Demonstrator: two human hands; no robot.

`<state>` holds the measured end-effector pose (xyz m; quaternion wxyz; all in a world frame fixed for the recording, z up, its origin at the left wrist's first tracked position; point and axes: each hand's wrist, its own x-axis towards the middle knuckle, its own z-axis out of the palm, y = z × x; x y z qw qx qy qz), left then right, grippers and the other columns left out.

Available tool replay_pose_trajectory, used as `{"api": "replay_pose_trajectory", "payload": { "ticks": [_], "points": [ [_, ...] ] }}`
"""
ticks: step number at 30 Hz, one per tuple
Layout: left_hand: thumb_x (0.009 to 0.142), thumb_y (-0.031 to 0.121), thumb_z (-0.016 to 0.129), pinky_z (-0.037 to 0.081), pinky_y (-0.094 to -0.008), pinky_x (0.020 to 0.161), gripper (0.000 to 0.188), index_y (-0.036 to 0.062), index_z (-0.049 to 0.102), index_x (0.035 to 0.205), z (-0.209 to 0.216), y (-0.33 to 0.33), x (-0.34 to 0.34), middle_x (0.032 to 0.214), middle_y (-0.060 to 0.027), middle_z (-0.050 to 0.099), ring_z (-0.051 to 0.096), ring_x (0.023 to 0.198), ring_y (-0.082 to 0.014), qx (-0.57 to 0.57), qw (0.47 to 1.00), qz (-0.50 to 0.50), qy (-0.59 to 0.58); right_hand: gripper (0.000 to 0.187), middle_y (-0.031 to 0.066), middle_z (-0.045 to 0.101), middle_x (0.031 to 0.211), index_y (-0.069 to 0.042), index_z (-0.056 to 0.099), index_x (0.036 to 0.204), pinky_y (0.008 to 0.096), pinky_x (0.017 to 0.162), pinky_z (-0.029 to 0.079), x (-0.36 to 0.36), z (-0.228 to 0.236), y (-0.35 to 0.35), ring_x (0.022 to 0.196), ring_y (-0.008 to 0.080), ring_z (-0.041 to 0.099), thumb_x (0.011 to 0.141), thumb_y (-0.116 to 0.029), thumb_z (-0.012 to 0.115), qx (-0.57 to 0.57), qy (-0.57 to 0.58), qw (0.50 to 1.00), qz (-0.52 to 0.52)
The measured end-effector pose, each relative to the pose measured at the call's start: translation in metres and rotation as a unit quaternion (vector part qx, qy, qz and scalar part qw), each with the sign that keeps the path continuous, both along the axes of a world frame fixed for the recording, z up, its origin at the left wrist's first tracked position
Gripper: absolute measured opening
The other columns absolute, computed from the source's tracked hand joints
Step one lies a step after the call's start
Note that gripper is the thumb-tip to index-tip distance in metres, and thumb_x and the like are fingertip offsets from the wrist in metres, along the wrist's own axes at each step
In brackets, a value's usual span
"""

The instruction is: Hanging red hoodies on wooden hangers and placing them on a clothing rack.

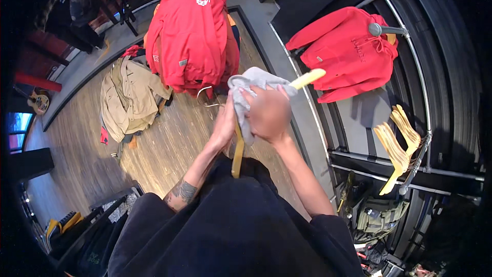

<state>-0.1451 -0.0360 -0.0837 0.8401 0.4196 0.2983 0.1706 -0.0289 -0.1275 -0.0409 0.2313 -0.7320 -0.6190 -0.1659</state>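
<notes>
A wooden clothes hanger (238, 155) is held in front of my chest, slanting from lower left to upper right. Crumpled grey cloth (260, 76) wraps its middle, while both ends stick out bare. My left hand (224, 124) grips the hanger's left side near a white metal hook (206, 103); part of its fingers is behind the cloth. With spread, bent fingers, my right hand (268, 114) clasps the grey cloth against the hanger; a blur covers the back of this hand.
Beyond my hands is a big pile of red sweatshirts (192, 36). Tan shirts (130, 95) lie heaped on the wooden floor to its left. A red hoodie (348, 54) hangs at right on a pipe rack (417, 61), with several wooden hangers (394, 149) lower down. A guitar (39, 102) stands far left.
</notes>
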Motion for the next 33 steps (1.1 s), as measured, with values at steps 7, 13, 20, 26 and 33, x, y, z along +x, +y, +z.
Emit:
{"api": "replay_pose_trajectory", "payload": {
  "ticks": [7, 13, 20, 26, 33],
  "points": [
    [0.099, 0.041, 0.042, 0.043, -0.0287, 0.043, 0.054, -0.0050, 0.062, 0.080, 0.024, 0.030, -0.002, 0.061, -0.0108, 0.061, 0.055, 0.047, -0.0153, -0.041, 0.999, 0.002, 0.007, 0.031, 0.0027, 0.064, 0.104, -0.019, 0.069, 0.112, 0.0475, 0.096, 0.036, 0.093, -0.002, -0.006, 0.096, 0.0247, 0.059, 0.093, -0.036, 0.053, 0.040, -0.009, 0.997, -0.064],
    [0.098, 0.039, 0.042, 0.048, -0.0300, 0.047, 0.040, 0.0039, 0.060, 0.093, 0.002, 0.018, 0.029, 0.079, -0.0127, 0.062, 0.057, 0.052, -0.0179, 0.083, 0.989, 0.069, 0.097, 0.035, 0.0065, 0.063, 0.104, -0.014, 0.068, 0.113, 0.0443, 0.089, 0.038, 0.039, -0.012, 0.006, 0.095, 0.0272, 0.058, 0.091, -0.035, 0.052, 0.006, 0.025, 1.000, 0.013],
    [0.096, 0.039, 0.040, 0.047, -0.0292, 0.041, 0.044, 0.0011, 0.060, 0.092, 0.031, 0.023, 0.033, 0.069, -0.0101, 0.061, 0.058, 0.049, -0.0168, -0.046, 0.996, -0.016, 0.078, 0.034, 0.0090, 0.062, 0.105, -0.013, 0.067, 0.114, 0.0459, 0.090, 0.038, 0.089, -0.019, -0.021, 0.098, 0.0285, 0.057, 0.095, -0.031, 0.045, 0.088, 0.047, 0.995, -0.019],
    [0.095, 0.038, 0.039, 0.046, -0.0286, 0.040, 0.039, 0.0037, 0.057, 0.093, 0.051, 0.010, 0.062, 0.066, -0.0088, 0.059, 0.057, 0.047, -0.0164, -0.048, 0.995, -0.008, 0.087, 0.040, 0.0101, 0.060, 0.104, -0.015, 0.068, 0.108, 0.0455, 0.087, 0.036, 0.133, -0.009, -0.037, 0.097, 0.0291, 0.054, 0.095, -0.045, 0.045, 0.126, 0.061, 0.989, -0.054],
    [0.095, 0.037, 0.039, 0.046, -0.0287, 0.038, 0.045, -0.0014, 0.059, 0.085, 0.051, 0.001, 0.092, 0.065, -0.0111, 0.060, 0.059, 0.049, -0.0183, -0.023, 0.998, 0.007, 0.055, 0.047, 0.0080, 0.054, 0.098, -0.020, 0.067, 0.119, 0.0425, 0.080, 0.036, 0.116, -0.005, -0.017, 0.091, 0.0256, 0.050, 0.088, -0.053, 0.054, 0.092, 0.044, 0.994, 0.024]
  ]
}}
